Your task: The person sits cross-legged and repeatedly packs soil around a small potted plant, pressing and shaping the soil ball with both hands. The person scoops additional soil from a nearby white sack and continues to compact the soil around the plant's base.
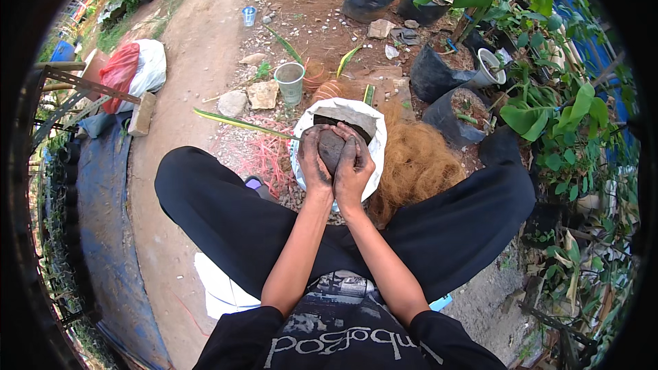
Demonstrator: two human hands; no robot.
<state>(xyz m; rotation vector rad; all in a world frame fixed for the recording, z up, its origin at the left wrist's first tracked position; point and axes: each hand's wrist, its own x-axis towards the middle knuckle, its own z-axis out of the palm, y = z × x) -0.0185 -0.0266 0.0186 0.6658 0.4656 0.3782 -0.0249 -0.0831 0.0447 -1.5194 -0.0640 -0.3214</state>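
Observation:
My left hand (313, 159) and my right hand (354, 164) are cupped together around a lump of dark, wet soil (331, 144), their fingers dirtied with it. They hold it over an open white sack (372, 116) that has dark soil inside. A long green leaf with yellow edges (236, 123) lies left of the sack. A pile of brown fibre (421, 161) sits at its right, and thin pink strands (264, 157) are scattered at its left.
A translucent plastic cup (290, 89), stones (262, 94) and cut leaves lie ahead. Black plant bags (370, 3) and leafy plants (528, 116) line the right. A dirt path (195, 20), red and white sacks (147, 72) and a dark tarpaulin (103, 199) are at the left.

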